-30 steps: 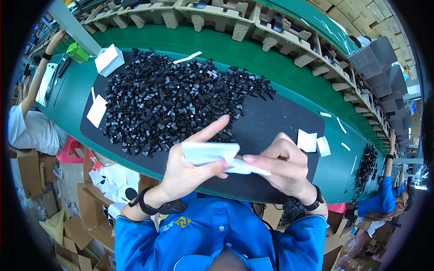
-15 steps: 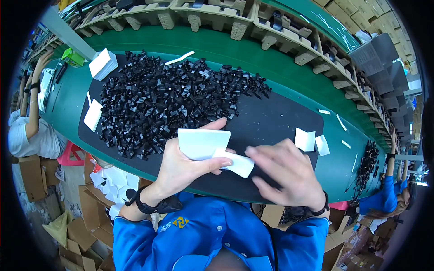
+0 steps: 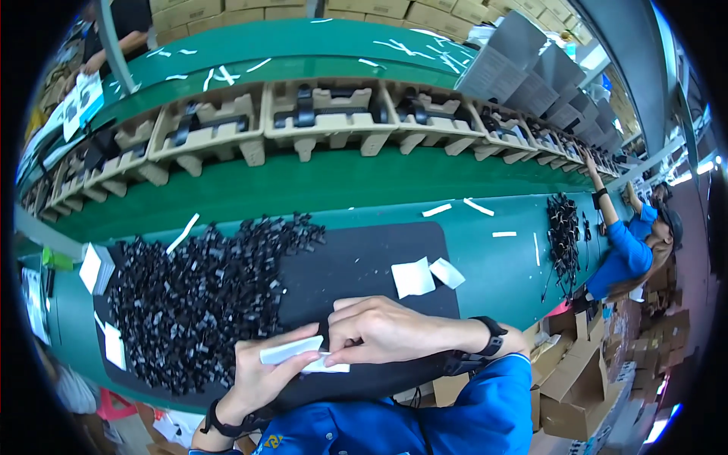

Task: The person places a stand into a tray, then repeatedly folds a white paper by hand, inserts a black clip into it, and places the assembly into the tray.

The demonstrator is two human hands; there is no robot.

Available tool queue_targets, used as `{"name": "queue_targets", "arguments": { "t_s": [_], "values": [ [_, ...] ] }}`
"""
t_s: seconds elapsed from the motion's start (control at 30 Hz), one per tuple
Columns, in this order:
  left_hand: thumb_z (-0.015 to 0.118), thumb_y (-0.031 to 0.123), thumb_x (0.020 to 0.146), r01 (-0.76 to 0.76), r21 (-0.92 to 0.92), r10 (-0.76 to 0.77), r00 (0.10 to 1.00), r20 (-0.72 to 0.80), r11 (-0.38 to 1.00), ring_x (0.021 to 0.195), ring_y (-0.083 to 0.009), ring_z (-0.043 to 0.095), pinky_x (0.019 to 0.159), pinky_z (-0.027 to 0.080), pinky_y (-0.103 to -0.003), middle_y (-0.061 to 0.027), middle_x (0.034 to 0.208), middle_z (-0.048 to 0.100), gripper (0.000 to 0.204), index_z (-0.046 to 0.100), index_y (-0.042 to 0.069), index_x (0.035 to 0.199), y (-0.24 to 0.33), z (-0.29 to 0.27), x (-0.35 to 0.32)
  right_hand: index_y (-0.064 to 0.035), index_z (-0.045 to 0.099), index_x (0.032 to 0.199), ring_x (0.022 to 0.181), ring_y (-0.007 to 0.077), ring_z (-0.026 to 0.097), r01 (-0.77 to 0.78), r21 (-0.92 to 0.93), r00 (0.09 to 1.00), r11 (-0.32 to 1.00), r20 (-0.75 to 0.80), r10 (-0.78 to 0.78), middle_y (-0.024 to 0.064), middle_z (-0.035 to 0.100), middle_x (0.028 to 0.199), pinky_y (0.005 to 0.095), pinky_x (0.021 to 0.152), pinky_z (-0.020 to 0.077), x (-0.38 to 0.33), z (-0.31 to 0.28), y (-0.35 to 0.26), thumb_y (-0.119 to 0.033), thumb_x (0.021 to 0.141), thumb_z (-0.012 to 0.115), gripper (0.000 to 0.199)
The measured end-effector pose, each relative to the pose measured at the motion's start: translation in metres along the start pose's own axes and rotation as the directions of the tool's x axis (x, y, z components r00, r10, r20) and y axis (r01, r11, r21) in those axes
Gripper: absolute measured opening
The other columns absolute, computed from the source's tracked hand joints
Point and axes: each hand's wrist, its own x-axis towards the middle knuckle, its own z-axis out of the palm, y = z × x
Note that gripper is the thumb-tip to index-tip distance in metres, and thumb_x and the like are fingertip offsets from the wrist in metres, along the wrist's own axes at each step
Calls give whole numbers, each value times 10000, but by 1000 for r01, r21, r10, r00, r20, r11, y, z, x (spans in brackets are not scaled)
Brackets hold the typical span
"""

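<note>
My left hand (image 3: 254, 378) is closed round a small white pad of paper (image 3: 291, 350), seen nearly edge-on. Below it, a smaller white paper piece (image 3: 330, 368) sticks out to the right. My right hand (image 3: 377, 331) reaches in from the right, fingers curled and pinched at this smaller piece, close to the left fingertips. Its exact grip is partly hidden. Just beyond my left hand, a large heap of small black plastic parts (image 3: 201, 303) covers the left side of a black mat (image 3: 371, 262).
Loose white papers (image 3: 413, 278) lie on the mat's right side, and a white paper stack (image 3: 96, 268) stands at far left. Beyond runs a row of cardboard trays (image 3: 326, 114) holding black items. A co-worker in blue (image 3: 626, 258) sits at right beside a black cable pile (image 3: 563, 243).
The view has turned up and to the right. My right hand, open beside the paper before, has closed on the smaller piece. The pad in my left hand has tipped nearly edge-on.
</note>
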Motion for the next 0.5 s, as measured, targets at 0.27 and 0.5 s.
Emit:
{"name": "queue_targets", "arguments": {
  "t_s": [0.27,0.5],
  "values": [
    [542,116,908,252,-468,-495,692,-525,847,614,-228,658,461,540,-293,-179,785,646,318,511,-98,1140,-6,-42,5,-45,665,739,677,265,624,-787,-573,503,231,-811,-298,113,622,651,352,576,480,-42,-260,124,-260,746,699,218],
    [554,102,899,287,-407,-485,670,-561,867,588,-216,648,459,532,-279,-175,781,647,310,518,-99,1132,-11,-50,12,-82,682,770,722,297,644,-848,-530,530,-4,-848,-18,129,658,793,400,638,516,-41,-299,217,-332,720,716,257]
  ]
}}
